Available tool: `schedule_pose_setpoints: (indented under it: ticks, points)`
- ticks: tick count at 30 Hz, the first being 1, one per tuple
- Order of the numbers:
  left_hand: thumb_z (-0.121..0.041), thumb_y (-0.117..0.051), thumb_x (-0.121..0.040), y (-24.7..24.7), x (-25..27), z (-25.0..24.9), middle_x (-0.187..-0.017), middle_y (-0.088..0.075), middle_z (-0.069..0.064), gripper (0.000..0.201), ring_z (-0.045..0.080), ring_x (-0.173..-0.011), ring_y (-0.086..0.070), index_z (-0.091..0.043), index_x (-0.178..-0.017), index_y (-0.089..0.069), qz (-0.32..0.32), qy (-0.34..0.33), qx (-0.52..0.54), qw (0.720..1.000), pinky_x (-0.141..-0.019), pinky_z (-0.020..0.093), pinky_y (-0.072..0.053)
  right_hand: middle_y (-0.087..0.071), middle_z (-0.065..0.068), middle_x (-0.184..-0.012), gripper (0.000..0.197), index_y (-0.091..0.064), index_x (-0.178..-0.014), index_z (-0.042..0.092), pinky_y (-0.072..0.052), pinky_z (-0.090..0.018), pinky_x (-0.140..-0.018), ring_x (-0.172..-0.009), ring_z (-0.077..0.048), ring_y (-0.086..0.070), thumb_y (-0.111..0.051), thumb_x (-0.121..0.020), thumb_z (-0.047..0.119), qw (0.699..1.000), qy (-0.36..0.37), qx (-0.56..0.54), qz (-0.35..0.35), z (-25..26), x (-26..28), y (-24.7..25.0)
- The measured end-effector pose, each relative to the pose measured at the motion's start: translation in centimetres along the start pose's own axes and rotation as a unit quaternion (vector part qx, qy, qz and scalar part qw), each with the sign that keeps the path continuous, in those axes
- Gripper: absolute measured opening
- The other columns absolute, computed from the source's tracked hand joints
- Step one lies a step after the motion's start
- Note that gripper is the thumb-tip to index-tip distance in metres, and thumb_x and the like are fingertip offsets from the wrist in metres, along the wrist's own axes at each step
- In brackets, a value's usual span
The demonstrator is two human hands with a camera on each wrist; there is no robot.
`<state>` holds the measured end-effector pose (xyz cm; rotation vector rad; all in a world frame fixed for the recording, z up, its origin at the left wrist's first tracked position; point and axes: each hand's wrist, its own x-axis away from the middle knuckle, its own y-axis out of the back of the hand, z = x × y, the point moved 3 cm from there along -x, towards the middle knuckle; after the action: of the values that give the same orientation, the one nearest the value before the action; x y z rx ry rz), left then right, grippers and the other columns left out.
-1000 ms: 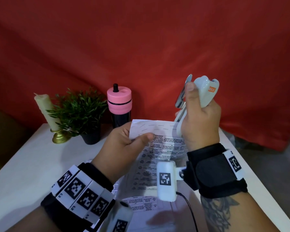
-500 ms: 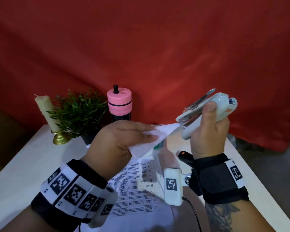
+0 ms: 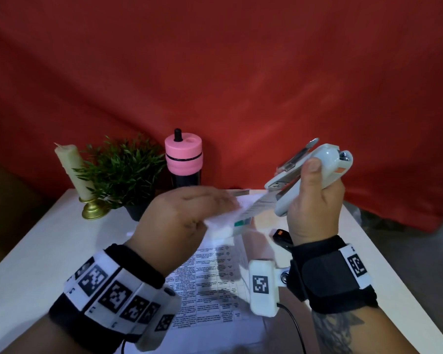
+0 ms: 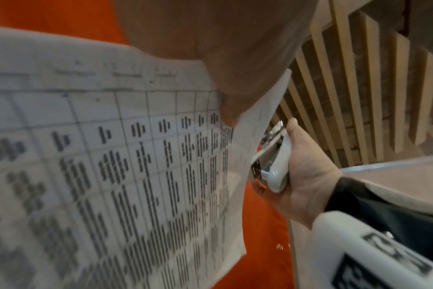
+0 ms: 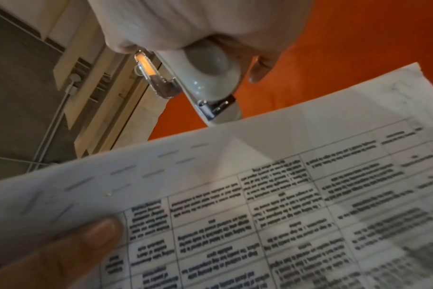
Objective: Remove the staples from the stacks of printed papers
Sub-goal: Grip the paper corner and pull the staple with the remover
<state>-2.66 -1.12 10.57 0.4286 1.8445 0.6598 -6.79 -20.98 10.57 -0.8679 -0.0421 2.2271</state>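
Stapled sheets (image 5: 272,195): held up in the air above the white table (image 3: 36,251), between the two hands; a printed table of text is carried, and the top margin is crossed by two rough rows of staples (image 5: 126,170) — many are yet to be pulled.
Left hand (image 3: 179,221): the sheets are pinched at the upper edge, the thumb (image 5: 82,240) pressed flat on the printed face just below the staple rows; the fingers behind the paper are not shown.
White stapler (image 3: 315,175): gripped in the right hand (image 3: 315,213), fingers and thumb curled round its body; its metal nose is seen at the paper's top corner, touching or just beside it — which cannot be told.
Other papers (image 3: 210,284): left lying flat on the table beneath the hands.
Small black object (image 3: 281,237): lying on the table below the right hand, with an orange mark; what it is cannot be told.
Background: a candle (image 3: 73,169), a potted plant (image 3: 120,172) and a pink-lidded bottle (image 3: 183,159) are stood at the table's far edge, well apart from the work.
Risk: the thin margin is likely to be torn if a staple is levered while the sheets hang unsupported; a fresh staple could be driven in if the stapler is squeezed; a freed staple may be dropped among the papers.
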Motion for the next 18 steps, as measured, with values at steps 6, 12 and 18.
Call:
schedule_pose_setpoints:
  ticks: [6,12,18]
  points:
    - [-0.02,-0.069,-0.086,2.6,-2.1,1.0,-0.086,-0.07,-0.023,0.018,-0.009,-0.081,-0.064,-0.034,-0.097,-0.067,-0.044,0.235,0.066,0.969,-0.068,0.007,-0.048,-0.068,0.003,-0.07,0.031,-0.065,-0.074,0.026,-0.054,-0.028,-0.063,-0.069,-0.014,-0.067,-0.057,-0.083,0.054,0.999,-0.039,0.032,-0.019,0.7,-1.9,0.6]
    - [-0.03,-0.062,-0.091,-0.6,-0.8,4.7,-0.085,-0.067,-0.009,0.005,-0.001,-0.076,-0.061,-0.026,-0.091,-0.059,0.111,0.347,0.066,0.929,-0.064,0.017,-0.044,-0.067,0.004,-0.074,0.037,-0.065,-0.085,0.018,-0.046,-0.026,-0.06,-0.065,-0.012,-0.061,-0.063,-0.085,0.055,0.95,-0.195,0.224,0.101,-3.2,-1.9,1.8]
    - [-0.024,-0.058,-0.094,-3.0,1.7,6.7,-0.08,-0.065,0.0,0.012,0.013,-0.076,-0.062,-0.017,-0.084,-0.055,0.145,0.371,0.061,0.915,-0.07,0.034,-0.049,-0.069,0.001,-0.093,0.033,-0.064,-0.097,0.018,-0.048,-0.029,-0.073,-0.083,-0.016,-0.064,-0.064,-0.082,0.048,0.857,-0.309,0.361,0.2,-8.9,1.1,4.0]
